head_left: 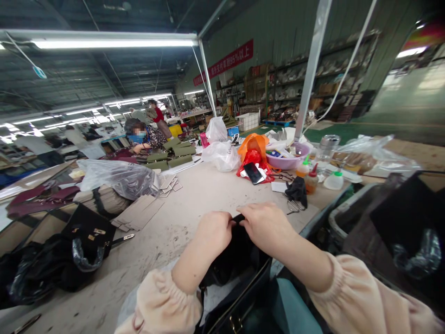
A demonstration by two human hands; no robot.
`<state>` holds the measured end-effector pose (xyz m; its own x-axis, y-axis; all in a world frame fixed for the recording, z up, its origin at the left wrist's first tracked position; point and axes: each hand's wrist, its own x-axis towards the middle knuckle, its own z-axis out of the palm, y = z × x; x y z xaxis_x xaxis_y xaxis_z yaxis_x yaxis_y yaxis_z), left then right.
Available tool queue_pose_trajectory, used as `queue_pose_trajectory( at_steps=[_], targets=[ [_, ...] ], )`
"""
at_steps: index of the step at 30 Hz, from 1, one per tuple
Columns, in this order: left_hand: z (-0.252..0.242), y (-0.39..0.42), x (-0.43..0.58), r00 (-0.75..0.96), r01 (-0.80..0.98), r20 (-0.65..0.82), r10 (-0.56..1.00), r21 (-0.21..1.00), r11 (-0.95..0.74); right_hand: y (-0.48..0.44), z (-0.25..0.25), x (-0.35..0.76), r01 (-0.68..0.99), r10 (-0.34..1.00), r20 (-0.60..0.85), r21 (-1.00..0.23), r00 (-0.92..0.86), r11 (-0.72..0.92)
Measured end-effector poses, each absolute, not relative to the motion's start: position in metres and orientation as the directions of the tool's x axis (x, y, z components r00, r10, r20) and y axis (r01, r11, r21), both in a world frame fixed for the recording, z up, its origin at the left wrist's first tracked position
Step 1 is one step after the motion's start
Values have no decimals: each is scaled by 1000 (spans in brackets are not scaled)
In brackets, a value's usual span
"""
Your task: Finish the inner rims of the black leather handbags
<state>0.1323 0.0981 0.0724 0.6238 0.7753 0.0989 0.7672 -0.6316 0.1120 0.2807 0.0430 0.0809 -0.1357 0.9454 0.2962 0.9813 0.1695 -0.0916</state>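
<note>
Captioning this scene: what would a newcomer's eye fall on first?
Likely the bare left hand and right hand at front centre, both pinching a soft black bag. Beyond, right of centre on the beige table, sit a bright orange plastic bag and a shiny red plastic bag. High behind hangs a long red banner with white characters.

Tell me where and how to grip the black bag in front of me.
The black bag is probably best pinched by its far edge, coming from above: its mouth gapes upward, leaving that thin edge standing within reach. Your left hand and right hand pinch there, close together.
</note>
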Motion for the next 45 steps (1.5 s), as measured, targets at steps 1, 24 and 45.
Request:
queue_pose_trajectory(
  at_steps=[1, 24, 45],
  targets=[
    [71, 99, 133, 618, 770, 107, 779, 117, -627, 41, 81, 282, 982, 943, 306, -90, -132, 167],
    [68, 88, 136, 594, 766, 170, 786, 178, -617, 46, 75, 284, 993, 922, 377, -43, -86, 111],
    [67, 98, 151, 573, 808, 154, 805, 62, -586, 36, 81, 294, 930, 902, 432, -321, -25, 179]
  ],
)
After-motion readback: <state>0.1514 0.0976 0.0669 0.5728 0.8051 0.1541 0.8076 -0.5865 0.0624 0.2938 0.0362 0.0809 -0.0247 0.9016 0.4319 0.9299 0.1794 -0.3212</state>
